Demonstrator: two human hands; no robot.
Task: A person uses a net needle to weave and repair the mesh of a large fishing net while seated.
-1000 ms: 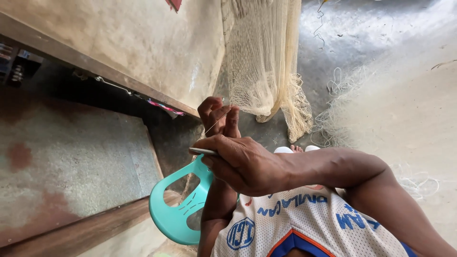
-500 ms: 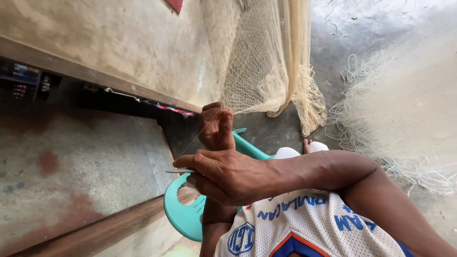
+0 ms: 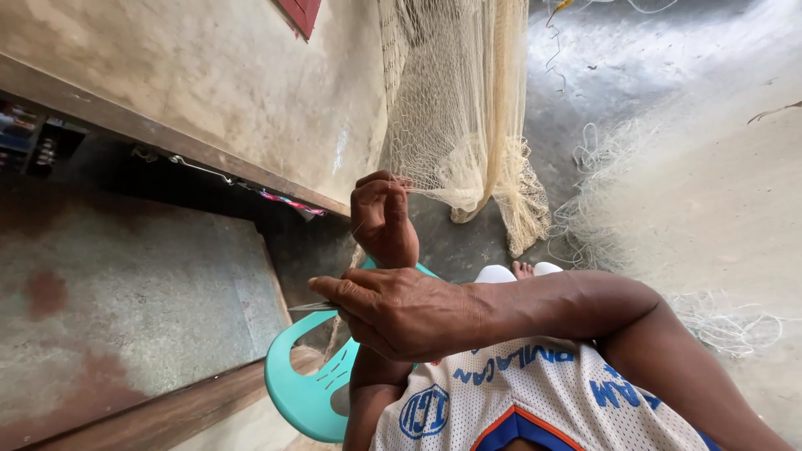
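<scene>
Rough concrete fills the view: a pale wall [image 3: 209,92] along the top, a grey floor [image 3: 668,125] beyond, and a dark stained slab [image 3: 125,301] at the left beside a timber edge. Biggest thing in play is the cream fishing net [image 3: 455,108], hanging down from the top and bunching near the floor, with more loose mesh [image 3: 635,225] spread across the ground. Below it sits a turquoise plastic chair [image 3: 305,388], and the person's white mesh jersey [image 3: 518,401] shows at the bottom. Up goes the left hand [image 3: 384,219], fingers pinched shut on a strand at the net's edge, holding it taut. The right hand [image 3: 401,313] is closed around a slim flat netting needle [image 3: 311,306], tip pointing left. By the look of it, a mending stitch is under way; the next pass calls for threading that needle through the held mesh.
</scene>
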